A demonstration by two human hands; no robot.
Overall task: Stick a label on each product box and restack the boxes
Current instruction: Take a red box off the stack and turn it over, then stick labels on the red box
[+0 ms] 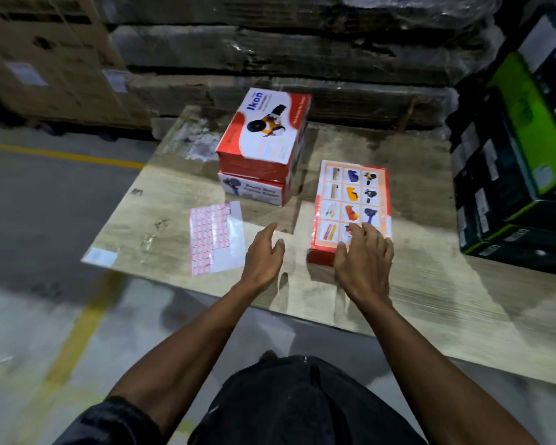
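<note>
A red product box point(353, 194) with a grid of small pictures on top lies flat on the cardboard-covered platform point(174, 194). My right hand point(363, 255) rests on its near end with fingers spread. My left hand point(265, 252) hovers open just left of that box, holding nothing. A sheet of red-and-white labels point(214, 236) in a clear sleeve lies to the left of my left hand. Behind it stands a stack of two red-and-white boxes point(264, 146), the top one marked "Ikon".
Black and green cartons point(520, 146) are stacked on the right. Shrink-wrapped flattened cardboard point(270, 53) piles up behind the platform. Brown cartons point(45, 65) stand at the back left. The grey floor with yellow lines point(74, 332) lies to the left and in front.
</note>
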